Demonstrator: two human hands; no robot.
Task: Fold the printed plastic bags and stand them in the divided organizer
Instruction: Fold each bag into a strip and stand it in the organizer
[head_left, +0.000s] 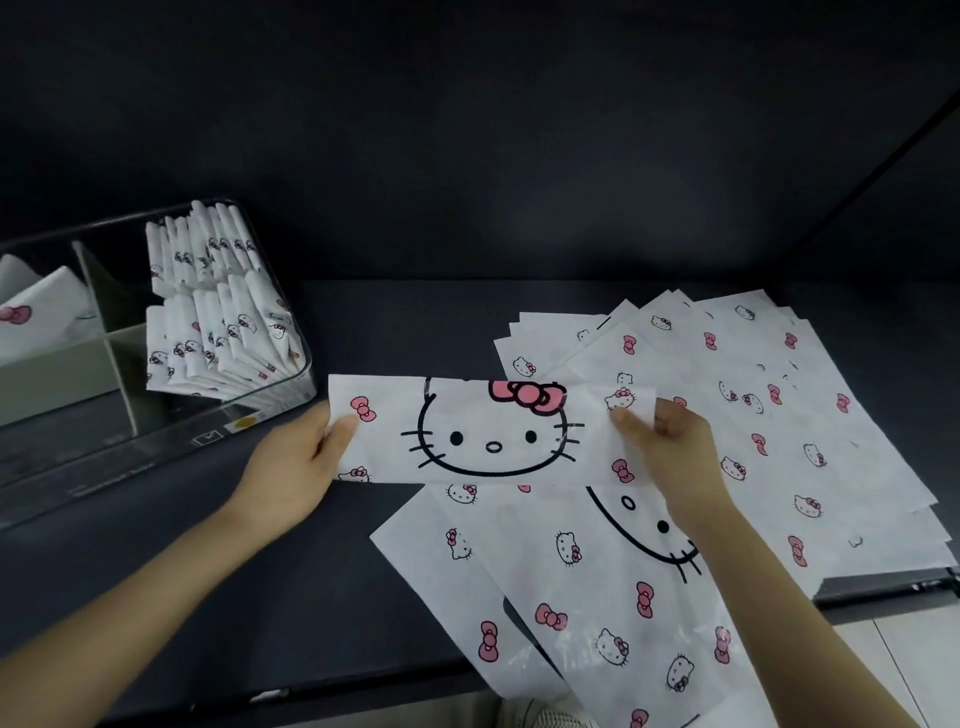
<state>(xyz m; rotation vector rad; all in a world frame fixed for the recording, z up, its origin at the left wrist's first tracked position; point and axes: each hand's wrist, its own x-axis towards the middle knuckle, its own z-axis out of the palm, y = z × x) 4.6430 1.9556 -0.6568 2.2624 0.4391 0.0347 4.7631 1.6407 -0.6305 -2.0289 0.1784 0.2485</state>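
Two hands: the folded bag (488, 431) is held as a long strip just above the counter (260, 571), between the organizer (156, 441) and the loose pile.
Left hand (306, 457): the strip's left end is pinched, with the thumb on top and the fingers beneath.
Right hand (670, 447): the strip's right end is pinched between thumb and fingertips.
Risk of slipping: the plastic is judged slick, so the fold may be lost if either pinch is loosened before the next crease is set.
Risk of skew: if the ends are not met squarely, a crooked packet is likely, and it may not stand upright.
Risk at the pile: the flat bags (753, 415) lie under the strip and overhang the counter edge, so they could be dragged off by a forearm.
Right compartments: two rows of folded bags (218, 322) are stood on edge and tightly packed, and little room seems left.
Left compartment: a larger folded white piece (41, 312) with a pink bow is leaned inside.
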